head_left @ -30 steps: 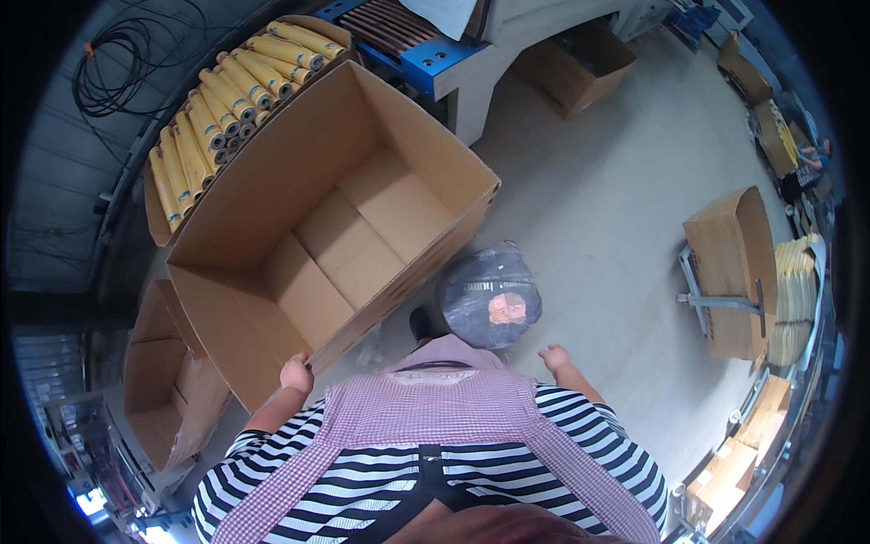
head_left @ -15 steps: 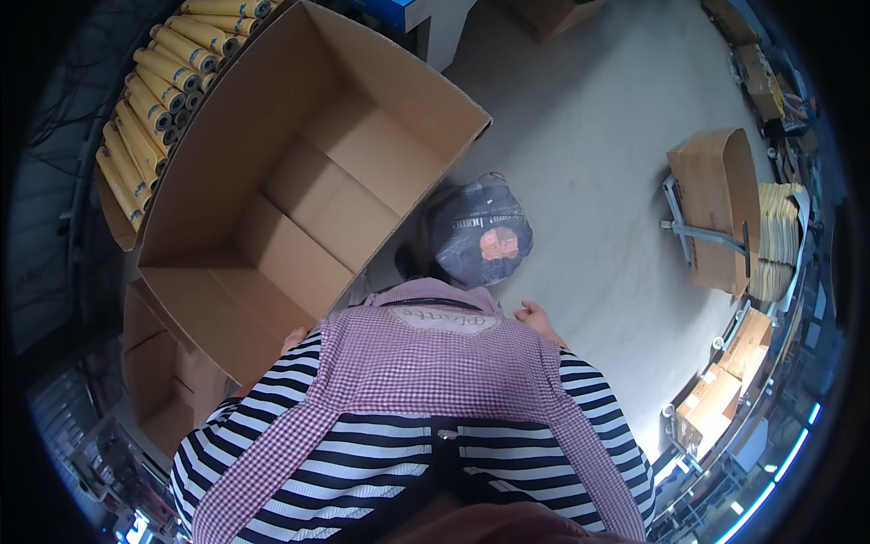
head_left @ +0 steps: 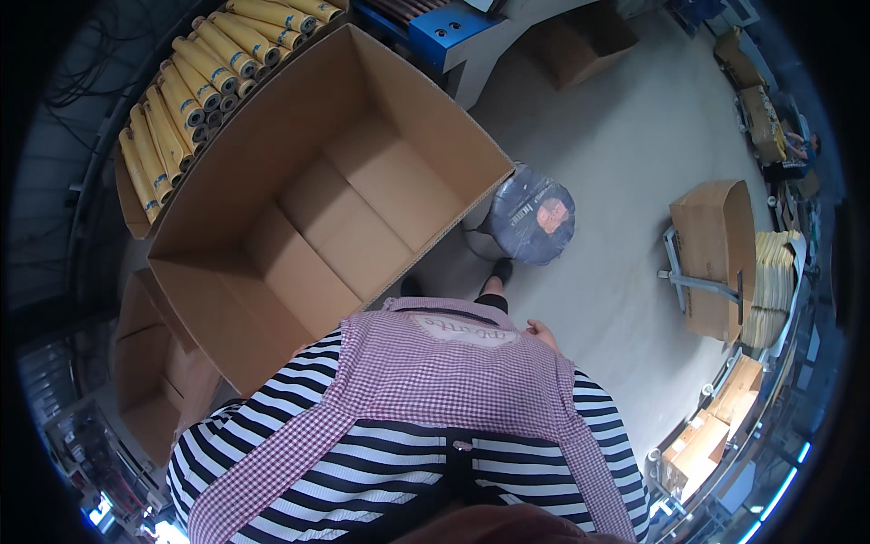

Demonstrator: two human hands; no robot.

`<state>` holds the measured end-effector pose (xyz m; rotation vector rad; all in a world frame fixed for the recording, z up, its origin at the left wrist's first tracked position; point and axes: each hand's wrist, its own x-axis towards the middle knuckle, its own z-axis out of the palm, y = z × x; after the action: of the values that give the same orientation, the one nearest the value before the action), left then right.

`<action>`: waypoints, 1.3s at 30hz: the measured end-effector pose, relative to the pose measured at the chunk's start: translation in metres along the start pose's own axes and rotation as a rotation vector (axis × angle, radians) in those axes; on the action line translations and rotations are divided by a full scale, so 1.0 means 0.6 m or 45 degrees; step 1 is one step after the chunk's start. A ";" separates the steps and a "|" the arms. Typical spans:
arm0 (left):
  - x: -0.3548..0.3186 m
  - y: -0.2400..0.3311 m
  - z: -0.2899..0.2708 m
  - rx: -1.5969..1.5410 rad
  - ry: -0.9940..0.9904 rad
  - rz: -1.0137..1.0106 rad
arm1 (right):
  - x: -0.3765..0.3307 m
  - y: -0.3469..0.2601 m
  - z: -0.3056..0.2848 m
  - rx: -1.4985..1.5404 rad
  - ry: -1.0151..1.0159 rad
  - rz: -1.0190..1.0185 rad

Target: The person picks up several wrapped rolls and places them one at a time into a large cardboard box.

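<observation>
In the head view, a grey floor [head_left: 625,172] stretched across a workroom, with a blue-ended machine [head_left: 450,34] at the top. The box [head_left: 272,172], large and open-topped, stood tilted across the picture in front of the person, left of centre, its folded bottom panels showing. The left hand [head_left: 302,348] was at its near edge, mostly hidden by the striped sleeve [head_left: 294,390], so whether its fingers gripped the cardboard could not be told. The right hand [head_left: 544,335] hung beside the checked apron [head_left: 444,385], its fingers loose and slightly parted. Yellow rolls [head_left: 195,86] lay piled beyond the box, a smaller carton [head_left: 149,363] stood at its left, and a round, dark-covered stool [head_left: 530,222] sat just beside its right corner. Farther right, a cart [head_left: 711,288] carried another carton [head_left: 698,231] near stacked sheets [head_left: 773,281].
</observation>
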<state>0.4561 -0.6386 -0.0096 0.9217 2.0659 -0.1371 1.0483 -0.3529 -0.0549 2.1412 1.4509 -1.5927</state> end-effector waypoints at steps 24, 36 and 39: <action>0.061 0.390 0.090 -1.462 1.268 -1.139 | 0.458 -0.057 -0.459 -0.170 -0.469 -0.332; 0.224 0.752 -0.031 -2.678 0.589 -0.309 | 0.542 -0.078 -0.753 -0.819 0.129 -0.444; 0.206 0.656 0.031 -2.685 0.712 -0.307 | 0.488 -0.180 -0.658 -0.739 -0.139 -0.452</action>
<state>0.6804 -0.2919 -0.0257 -0.6926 1.4627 1.9051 1.2404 0.1121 -0.0633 1.5133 2.0241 -1.1392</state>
